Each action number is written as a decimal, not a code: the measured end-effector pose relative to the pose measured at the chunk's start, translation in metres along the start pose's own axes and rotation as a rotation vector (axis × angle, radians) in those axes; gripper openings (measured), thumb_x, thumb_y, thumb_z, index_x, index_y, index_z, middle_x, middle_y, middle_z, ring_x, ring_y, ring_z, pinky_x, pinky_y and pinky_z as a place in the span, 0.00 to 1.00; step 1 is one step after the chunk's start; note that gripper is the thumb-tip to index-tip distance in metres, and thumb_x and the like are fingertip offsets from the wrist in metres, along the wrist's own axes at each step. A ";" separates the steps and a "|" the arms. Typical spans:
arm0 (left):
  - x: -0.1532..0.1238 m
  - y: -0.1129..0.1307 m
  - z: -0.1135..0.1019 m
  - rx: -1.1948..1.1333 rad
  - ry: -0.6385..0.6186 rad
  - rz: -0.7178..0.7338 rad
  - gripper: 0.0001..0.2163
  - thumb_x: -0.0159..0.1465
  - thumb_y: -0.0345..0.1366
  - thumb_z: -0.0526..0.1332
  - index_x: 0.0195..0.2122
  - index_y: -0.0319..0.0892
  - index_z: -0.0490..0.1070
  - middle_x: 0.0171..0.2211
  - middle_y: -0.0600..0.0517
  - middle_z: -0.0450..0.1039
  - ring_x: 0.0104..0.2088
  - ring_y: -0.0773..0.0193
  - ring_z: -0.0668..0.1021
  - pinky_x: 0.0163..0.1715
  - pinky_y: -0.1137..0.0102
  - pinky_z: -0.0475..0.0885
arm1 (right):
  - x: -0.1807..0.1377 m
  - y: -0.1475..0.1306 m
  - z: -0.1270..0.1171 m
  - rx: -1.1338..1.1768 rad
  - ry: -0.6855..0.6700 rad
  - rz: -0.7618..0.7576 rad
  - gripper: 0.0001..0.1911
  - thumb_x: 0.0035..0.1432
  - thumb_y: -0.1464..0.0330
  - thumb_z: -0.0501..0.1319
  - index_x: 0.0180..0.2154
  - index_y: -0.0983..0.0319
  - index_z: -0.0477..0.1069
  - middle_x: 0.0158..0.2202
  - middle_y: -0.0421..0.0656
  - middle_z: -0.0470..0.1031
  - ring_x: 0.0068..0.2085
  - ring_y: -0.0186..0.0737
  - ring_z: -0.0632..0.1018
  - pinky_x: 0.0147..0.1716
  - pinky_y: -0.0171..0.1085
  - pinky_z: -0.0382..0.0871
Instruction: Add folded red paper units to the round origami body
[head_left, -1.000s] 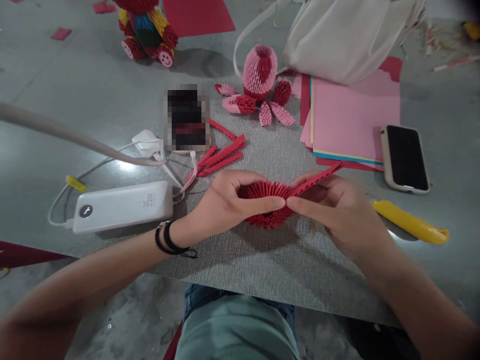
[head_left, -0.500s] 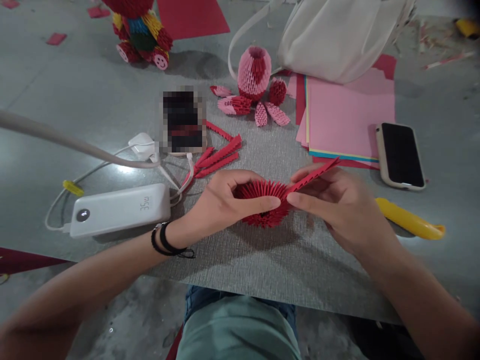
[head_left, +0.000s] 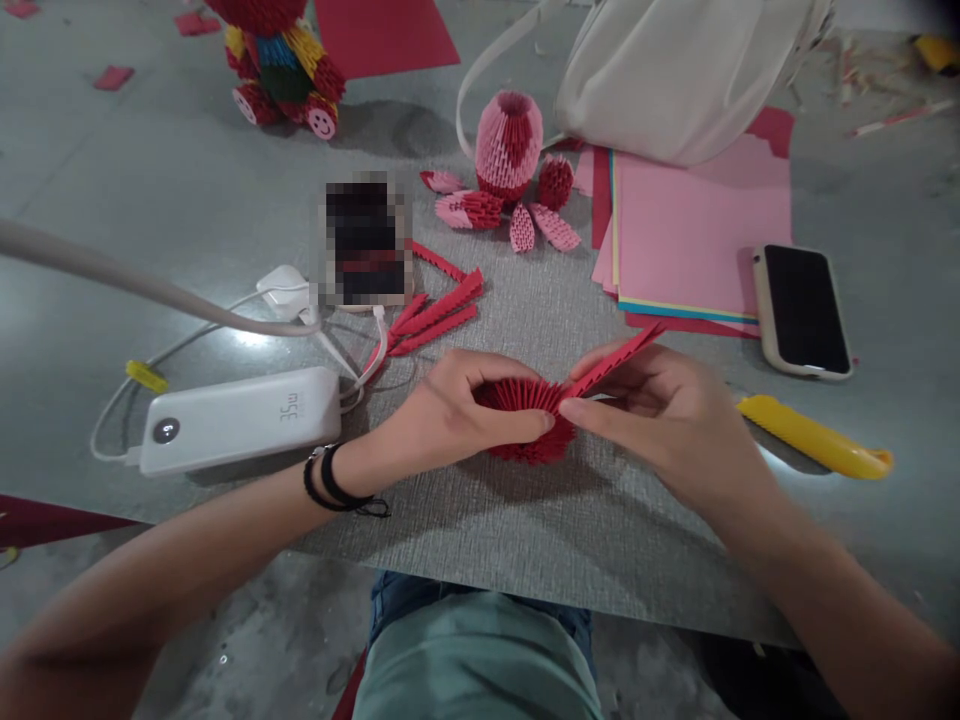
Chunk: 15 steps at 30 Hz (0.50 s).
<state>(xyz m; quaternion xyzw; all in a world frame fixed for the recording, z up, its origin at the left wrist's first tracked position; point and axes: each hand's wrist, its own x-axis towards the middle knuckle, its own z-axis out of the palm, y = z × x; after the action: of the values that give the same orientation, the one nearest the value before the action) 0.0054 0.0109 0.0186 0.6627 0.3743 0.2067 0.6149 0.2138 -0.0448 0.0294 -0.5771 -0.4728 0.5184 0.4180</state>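
Against the grey table [head_left: 450, 520], a paper ring [head_left: 532, 453] bristles red.

The near, round, spiked red paper ring [head_left: 531, 455] shows one plain colour; the far egg-shaped pink folded-paper piece [head_left: 495, 145] carries a red patch [head_left: 520, 145] above a red base [head_left: 501, 187].

Left hand [head_left: 459, 408] grips spiky red paper ring [head_left: 525, 395] | right hand [head_left: 670, 415] pinches red strip [head_left: 616, 361] at ring's two o'clock

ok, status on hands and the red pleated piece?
Left hand gripping red pleated piece. Right hand pinching red strip at its rim. Yellow tool apart, to the right.
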 end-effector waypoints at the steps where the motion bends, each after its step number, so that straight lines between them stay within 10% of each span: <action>1: 0.000 0.000 0.000 -0.009 0.008 -0.004 0.06 0.60 0.36 0.71 0.35 0.39 0.83 0.29 0.53 0.79 0.29 0.66 0.77 0.26 0.75 0.69 | 0.001 0.001 -0.002 0.006 0.027 -0.012 0.12 0.51 0.65 0.78 0.36 0.56 0.78 0.35 0.40 0.82 0.37 0.42 0.83 0.39 0.40 0.81; 15: -0.002 -0.003 0.003 -0.354 0.078 -0.035 0.08 0.57 0.38 0.75 0.34 0.41 0.82 0.31 0.53 0.80 0.31 0.66 0.78 0.32 0.72 0.74 | 0.009 -0.004 -0.005 0.417 -0.073 0.262 0.15 0.48 0.66 0.78 0.36 0.53 0.76 0.33 0.37 0.83 0.36 0.40 0.84 0.39 0.38 0.82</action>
<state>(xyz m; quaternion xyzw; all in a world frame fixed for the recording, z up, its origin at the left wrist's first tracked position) 0.0057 0.0071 0.0153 0.5289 0.3669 0.2841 0.7106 0.2183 -0.0355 0.0324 -0.5156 -0.2916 0.6749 0.4400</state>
